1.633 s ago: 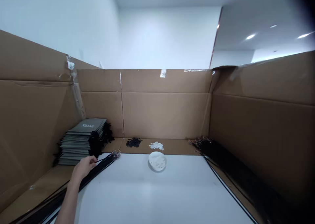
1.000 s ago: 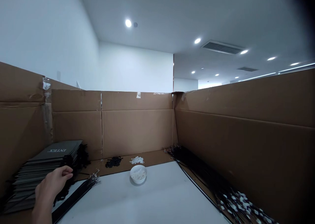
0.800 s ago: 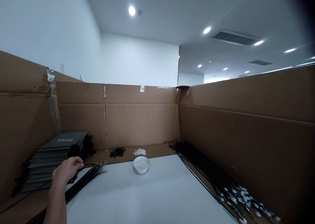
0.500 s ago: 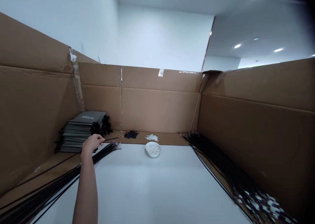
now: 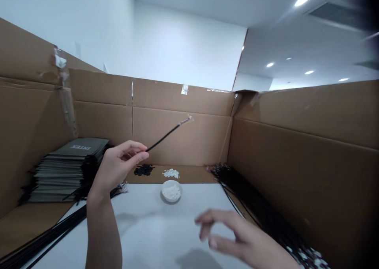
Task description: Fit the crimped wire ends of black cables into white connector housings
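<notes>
Between thumb and fingers my left hand [image 5: 120, 162] pinches a black cable [image 5: 163, 138]. The cable's free end points up and to the right, with stripped, pale wire strands at its tip. My right hand [image 5: 233, 235] hovers over the white table, blurred, its thumb and fingers apart and nothing between them. Beyond the hands a small white bowl [image 5: 171, 198] holds white pieces. Under my left forearm lies a bundle of black cables [image 5: 56, 231], its frayed ends showing just past the wrist.
Behind the bowl lie a pile of small black parts [image 5: 143, 170] and a pile of small white parts [image 5: 171, 173]. Grey folded packs [image 5: 59, 174] are stacked at left. More black cables [image 5: 254, 198] run along the right. Cardboard walls [image 5: 180, 137] enclose three sides.
My left hand has lifted the cable from the bundle and brought it rightward and nearer. My right hand has come into view from the lower right. The view has turned slightly right.
</notes>
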### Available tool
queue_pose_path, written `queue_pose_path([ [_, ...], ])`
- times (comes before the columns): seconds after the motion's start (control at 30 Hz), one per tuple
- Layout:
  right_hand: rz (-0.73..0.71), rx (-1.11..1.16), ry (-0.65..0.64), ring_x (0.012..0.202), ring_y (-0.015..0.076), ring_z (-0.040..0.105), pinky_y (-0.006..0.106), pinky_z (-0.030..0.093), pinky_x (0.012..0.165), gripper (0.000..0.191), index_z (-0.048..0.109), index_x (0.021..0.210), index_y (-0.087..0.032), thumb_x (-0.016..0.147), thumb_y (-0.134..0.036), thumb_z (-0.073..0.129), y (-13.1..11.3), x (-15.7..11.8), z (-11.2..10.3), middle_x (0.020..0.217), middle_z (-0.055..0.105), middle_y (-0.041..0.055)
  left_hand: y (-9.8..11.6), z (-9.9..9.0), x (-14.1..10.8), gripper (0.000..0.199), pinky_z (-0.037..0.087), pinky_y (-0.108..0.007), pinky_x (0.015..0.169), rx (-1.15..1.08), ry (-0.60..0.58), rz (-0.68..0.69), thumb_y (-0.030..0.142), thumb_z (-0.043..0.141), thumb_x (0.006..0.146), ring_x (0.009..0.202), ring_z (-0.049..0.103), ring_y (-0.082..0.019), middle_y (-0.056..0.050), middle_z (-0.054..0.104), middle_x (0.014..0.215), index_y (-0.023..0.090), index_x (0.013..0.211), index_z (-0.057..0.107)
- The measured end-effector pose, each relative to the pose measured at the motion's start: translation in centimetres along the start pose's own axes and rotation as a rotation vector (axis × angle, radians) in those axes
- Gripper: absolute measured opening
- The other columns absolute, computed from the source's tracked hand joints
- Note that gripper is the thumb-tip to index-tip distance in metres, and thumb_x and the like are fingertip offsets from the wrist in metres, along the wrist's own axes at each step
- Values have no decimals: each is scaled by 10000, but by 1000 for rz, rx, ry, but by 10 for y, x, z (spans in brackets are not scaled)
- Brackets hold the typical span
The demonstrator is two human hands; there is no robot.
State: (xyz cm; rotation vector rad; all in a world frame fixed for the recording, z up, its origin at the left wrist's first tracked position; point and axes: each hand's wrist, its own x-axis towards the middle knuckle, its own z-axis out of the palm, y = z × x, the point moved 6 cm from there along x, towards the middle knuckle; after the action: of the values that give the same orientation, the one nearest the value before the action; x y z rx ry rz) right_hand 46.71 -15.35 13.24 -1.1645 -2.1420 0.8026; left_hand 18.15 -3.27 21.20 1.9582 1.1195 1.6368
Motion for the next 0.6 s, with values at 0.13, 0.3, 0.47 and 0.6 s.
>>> queue_pose_path([
  [0.13, -212, 274, 544, 1135, 223, 647, 390, 530, 975, 427, 559, 1353, -285, 966, -464, 570, -16, 50, -47, 1255, 682, 92, 9, 46, -14, 224, 541, -246, 611, -71, -106, 92, 415, 811, 733, 662, 659, -168, -9, 750, 744, 209, 790, 744],
  [0.3, -452, 533, 960, 948, 169, 694, 305, 568, 817, 247, 708, 1114, -277, 1010, -402, 521, -11, 60, -61, 1032, 738, 40, 4, 82, -16, 176, 500, -232, 597, -18, -271, 186, 422, 768, 800, 631, 620, -137, 14, 754, 791, 247, 809, 754],
  [0.47, -495, 578, 1081, 791, 162, 705, 253, 574, 626, 199, 754, 888, -225, 961, -357, 624, 3, 62, -56, 807, 722, 29, -10, 95, -6, 193, 490, -218, 607, -7, -377, 103, 454, 744, 811, 682, 646, -148, 25, 752, 827, 262, 826, 748],
  [0.6, -515, 622, 1333, 668, 124, 671, 193, 542, 515, 213, 739, 806, -194, 882, -391, 721, 25, 41, -76, 720, 677, 14, -38, 106, 6, 314, 504, -248, 764, 24, -539, -20, 529, 554, 935, 907, 679, -198, 5, 754, 997, 265, 967, 719],
])
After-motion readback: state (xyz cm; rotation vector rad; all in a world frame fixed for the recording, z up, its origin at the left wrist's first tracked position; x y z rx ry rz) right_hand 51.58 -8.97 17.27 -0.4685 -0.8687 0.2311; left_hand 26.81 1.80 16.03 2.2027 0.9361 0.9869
